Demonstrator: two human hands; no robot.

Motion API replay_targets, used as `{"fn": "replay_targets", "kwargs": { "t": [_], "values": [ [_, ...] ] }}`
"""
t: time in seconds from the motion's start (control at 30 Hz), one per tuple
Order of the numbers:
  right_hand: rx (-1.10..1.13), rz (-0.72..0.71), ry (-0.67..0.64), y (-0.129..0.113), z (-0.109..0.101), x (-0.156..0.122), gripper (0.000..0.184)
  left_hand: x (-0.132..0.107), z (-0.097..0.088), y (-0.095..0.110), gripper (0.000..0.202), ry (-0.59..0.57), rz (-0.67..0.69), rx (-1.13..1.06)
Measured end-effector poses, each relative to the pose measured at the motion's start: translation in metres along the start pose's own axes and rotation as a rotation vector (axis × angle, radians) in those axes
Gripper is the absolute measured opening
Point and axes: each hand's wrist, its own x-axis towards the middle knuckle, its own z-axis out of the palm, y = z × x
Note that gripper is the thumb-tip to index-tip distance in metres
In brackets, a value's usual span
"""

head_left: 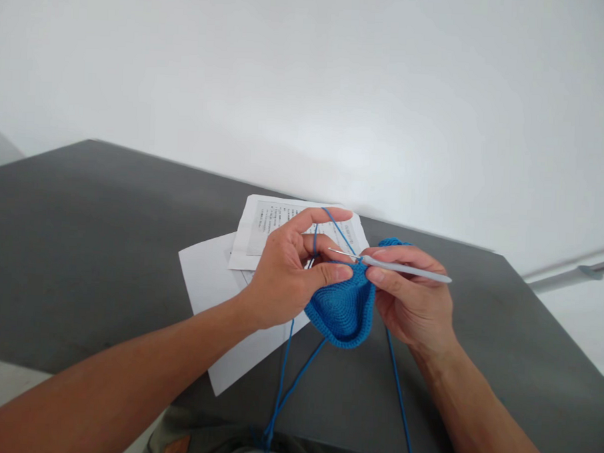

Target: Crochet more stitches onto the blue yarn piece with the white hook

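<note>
A blue crocheted piece (pixel 342 308), cupped with a raised rim, hangs between my hands above the table. My left hand (pixel 293 269) pinches its upper edge between thumb and fingers. Blue yarn (pixel 338 225) runs over the raised left index finger and down to the work. My right hand (pixel 414 291) grips a crochet hook (pixel 410 268) by its pale grey handle. The hook's thin metal shaft points left, at the piece's top edge, with yarn around it. Whether the right fingers also touch the piece is hard to see.
Printed sheets (pixel 267 225) and a blank white sheet (pixel 216 356) lie on the dark grey table (pixel 106 244) beneath my hands. More blue yarn (pixel 391 242) shows behind my right hand. Strands hang past the table's near edge. A white wall (pixel 308 86) stands behind.
</note>
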Motion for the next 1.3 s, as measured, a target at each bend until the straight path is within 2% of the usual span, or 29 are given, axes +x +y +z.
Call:
{"fn": "replay_targets", "kwargs": {
  "t": [1.3],
  "values": [
    [0.022,-0.012,-0.029,0.0027,-0.003,0.0001,0.025,0.001,-0.0005,-0.0017,0.062,-0.033,0.021,0.006]
  ]
}}
